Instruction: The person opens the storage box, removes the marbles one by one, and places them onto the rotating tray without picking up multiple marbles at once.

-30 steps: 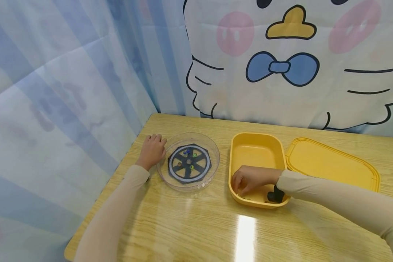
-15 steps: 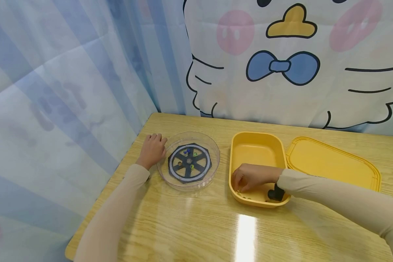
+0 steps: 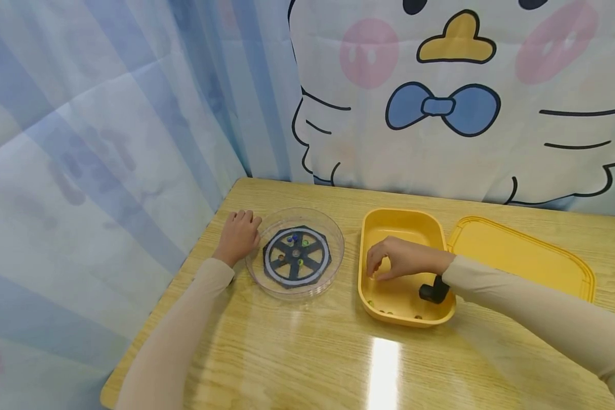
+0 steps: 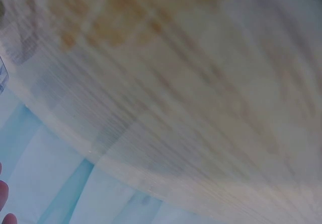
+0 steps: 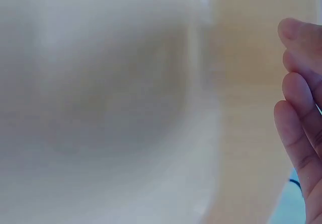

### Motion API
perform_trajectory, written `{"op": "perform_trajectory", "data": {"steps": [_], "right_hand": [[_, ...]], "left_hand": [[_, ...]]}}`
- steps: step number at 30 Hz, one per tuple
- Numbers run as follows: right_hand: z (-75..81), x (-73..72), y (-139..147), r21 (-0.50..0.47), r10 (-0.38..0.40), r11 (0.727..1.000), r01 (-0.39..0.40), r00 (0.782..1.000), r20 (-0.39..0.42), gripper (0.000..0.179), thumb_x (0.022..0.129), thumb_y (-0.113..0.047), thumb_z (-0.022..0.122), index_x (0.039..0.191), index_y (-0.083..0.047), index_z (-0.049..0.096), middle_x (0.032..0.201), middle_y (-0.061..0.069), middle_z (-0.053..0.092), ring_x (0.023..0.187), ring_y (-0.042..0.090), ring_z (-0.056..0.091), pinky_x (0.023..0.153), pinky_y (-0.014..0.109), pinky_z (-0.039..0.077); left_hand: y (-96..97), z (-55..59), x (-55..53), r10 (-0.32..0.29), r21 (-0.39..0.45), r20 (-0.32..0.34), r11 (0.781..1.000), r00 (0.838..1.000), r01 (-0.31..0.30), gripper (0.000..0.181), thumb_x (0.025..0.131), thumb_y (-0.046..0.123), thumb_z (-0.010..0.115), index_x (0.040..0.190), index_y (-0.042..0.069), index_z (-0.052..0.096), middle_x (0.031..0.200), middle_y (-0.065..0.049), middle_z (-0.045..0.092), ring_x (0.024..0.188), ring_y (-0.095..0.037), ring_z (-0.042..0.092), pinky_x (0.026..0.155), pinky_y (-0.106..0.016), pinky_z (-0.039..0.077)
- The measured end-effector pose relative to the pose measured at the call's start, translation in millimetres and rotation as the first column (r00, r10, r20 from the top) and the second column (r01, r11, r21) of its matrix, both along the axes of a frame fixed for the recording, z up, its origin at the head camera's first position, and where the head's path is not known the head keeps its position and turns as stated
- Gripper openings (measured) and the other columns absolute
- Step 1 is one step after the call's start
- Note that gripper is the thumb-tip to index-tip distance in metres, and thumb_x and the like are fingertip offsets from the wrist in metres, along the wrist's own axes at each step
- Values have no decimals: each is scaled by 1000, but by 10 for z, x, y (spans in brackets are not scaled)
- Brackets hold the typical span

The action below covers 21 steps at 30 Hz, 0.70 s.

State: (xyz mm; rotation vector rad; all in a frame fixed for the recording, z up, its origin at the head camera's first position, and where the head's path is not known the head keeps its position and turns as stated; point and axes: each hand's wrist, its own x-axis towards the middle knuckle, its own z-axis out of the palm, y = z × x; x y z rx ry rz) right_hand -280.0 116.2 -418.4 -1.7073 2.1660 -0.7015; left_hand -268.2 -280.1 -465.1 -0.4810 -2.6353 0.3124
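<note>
A clear round dish [image 3: 336, 265] stands on the left part of the table, with a dark wheel-like shape [image 3: 292, 277] and several small coloured marbles [image 3: 300, 262] in it. My left hand [image 3: 237, 238] holds the dish's left edge, fingers bent at the rim; its contact points are partly hidden. In the left wrist view, blurred dish wall [image 4: 151, 108] fills most of the frame. My right hand [image 3: 401, 257] is above a yellow box [image 3: 407, 219], thumb and fingertips together in a pinch on what seems a tiny marble, mostly hidden. Several marbles [image 3: 418, 317] lie along the box's near side.
A yellow lid [image 3: 523, 256] lies flat right of the box, close against it. The wooden table [image 3: 287, 353] ends at a striped curtain [image 3: 133, 142] on the left and a cartoon-printed cloth [image 3: 441, 154] behind. A dark wrist camera [image 3: 433, 291] hangs below the right wrist.
My right hand has risen from the near left corner of the box, moving up and away, fingers pinched. More marbles on the box floor now show. The left hand and dish have stayed still.
</note>
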Motion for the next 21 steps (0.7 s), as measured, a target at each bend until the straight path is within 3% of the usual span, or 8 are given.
{"op": "perform_trajectory", "data": {"steps": [12,21], "right_hand": [[365,-149,-144,-79,-85,993,84,996,0,12,79,-9,73,90,-11,74,91,2,70,80,17,64,74,33,55],[455,-315,-434,-66,-141,988,141,990,0,13,79,-10,73,91,-12,74,91,2,71,81,17,64,76,37,54]], "left_hand": [[14,39,28,7,3,1,1000,1000,-7,13,89,13,54,97,7,62,90,-13,58,84,-29,57,81,-43,45],[17,37,28,7,-6,-3,1000,1000,-7,13,88,15,57,97,7,62,90,-13,58,84,-29,57,81,-43,45]]}}
